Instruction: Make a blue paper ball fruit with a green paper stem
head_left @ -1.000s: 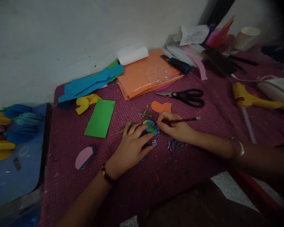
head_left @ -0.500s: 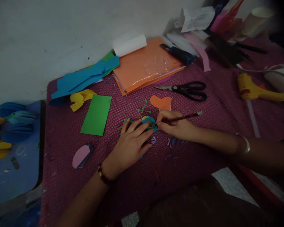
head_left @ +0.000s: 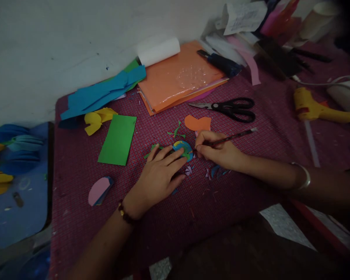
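Right hand (head_left: pixel 218 149) grips a pencil (head_left: pixel 233 136), left hand (head_left: pixel 156 177) splayed onto a blue disc (head_left: pixel 188 147); checked-cloth bench (head_left: pixel 72 217) below, wall (head_left: pixel 61 42) at twelve o'clock!

Scissors (head_left: pixel 216 105): metal blades, smooth plastic handles. Behind scissors, orange pack (head_left: pixel 175 83): glossy clear plastic film. Left of scissors, green sheet (head_left: pixel 117 140): smooth, matt, paper-like. Right, glue gun (head_left: pixel 307 108): plastic. Beneath scissors, tablecloth (head_left: pixel 76 167): woven, matt.
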Available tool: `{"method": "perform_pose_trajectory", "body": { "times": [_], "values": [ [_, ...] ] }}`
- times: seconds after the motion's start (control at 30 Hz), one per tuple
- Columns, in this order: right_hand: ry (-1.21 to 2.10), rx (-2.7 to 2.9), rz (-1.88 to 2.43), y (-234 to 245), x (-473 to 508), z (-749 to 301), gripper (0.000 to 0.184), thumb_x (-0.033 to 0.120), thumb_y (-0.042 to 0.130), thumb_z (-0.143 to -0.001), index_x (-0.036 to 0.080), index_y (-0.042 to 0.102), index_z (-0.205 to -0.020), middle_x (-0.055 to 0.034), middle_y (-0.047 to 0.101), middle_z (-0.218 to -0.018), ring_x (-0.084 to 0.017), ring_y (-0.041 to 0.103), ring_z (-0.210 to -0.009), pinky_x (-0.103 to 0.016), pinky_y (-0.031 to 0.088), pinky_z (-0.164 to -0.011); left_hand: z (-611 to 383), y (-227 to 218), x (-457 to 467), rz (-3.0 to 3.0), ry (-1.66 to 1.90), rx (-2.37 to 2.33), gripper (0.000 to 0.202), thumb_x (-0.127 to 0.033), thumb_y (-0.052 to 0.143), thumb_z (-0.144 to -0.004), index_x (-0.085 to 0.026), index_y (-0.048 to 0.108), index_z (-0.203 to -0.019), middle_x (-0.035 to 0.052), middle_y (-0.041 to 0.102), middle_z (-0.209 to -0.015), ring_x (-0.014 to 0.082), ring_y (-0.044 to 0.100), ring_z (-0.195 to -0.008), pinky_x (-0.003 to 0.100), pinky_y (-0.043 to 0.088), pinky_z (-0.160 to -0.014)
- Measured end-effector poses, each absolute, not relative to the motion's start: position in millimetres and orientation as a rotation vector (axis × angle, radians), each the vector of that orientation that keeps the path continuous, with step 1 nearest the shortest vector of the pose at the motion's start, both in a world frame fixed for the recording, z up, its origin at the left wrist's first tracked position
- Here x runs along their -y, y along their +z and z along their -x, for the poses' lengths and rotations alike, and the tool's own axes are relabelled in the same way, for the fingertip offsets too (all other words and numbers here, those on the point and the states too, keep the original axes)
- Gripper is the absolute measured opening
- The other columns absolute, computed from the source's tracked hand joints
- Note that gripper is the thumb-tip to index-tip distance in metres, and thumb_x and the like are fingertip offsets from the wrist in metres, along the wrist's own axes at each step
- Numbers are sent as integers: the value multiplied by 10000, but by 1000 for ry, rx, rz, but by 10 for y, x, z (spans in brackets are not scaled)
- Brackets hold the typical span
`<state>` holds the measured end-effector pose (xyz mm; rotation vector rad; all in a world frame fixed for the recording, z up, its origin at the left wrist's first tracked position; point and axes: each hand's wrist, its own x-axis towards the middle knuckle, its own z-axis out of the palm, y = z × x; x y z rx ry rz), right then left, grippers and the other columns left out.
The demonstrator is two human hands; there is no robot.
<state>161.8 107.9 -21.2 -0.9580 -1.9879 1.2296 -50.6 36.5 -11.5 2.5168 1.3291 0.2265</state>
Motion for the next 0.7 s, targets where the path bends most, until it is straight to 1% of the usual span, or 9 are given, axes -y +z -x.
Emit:
{"method": "perform_pose_trajectory", "body": {
  "times": [0.13,0.33,0.53,0.7],
  "values": [
    [1177,2022,1003,-232,-1079,-1605,119,159,522,-796,178,519,-679,25,519,-636,-102,461,-593,-241,354,-552,522,-133,-360,-2525,223,-1335,398,-402,490,-905,-294,535,-1286,-2,468,-1451,282,373,-1337,577,199,-1126],
    [1112,2093,1018,-219,-1071,-1582,118,174,520,-802,178,502,-686,34,492,-626,-94,442,-576,-234,334,-532,521,-157,-355,-2512,228,-1351,409,-397,520,-890,-288,549,-1283,29,410,-1491,297,359,-1347,588,219,-1114],
    [1134,2028,1008,-223,-1078,-1593,117,171,514,-805,177,509,-688,23,517,-634,-101,465,-591,-237,356,-545,523,-150,-346,-2511,219,-1357,409,-391,520,-889,-284,549,-1283,33,412,-1489,296,360,-1347,590,222,-1115],
    [1096,2122,934,-234,-1066,-1612,119,145,501,-786,176,497,-671,30,489,-621,-93,439,-572,-236,322,-527,521,-146,-353,-2500,221,-1361,406,-386,530,-884,-288,553,-1278,31,421,-1482,300,356,-1352,589,221,-1118]
  ]
}}
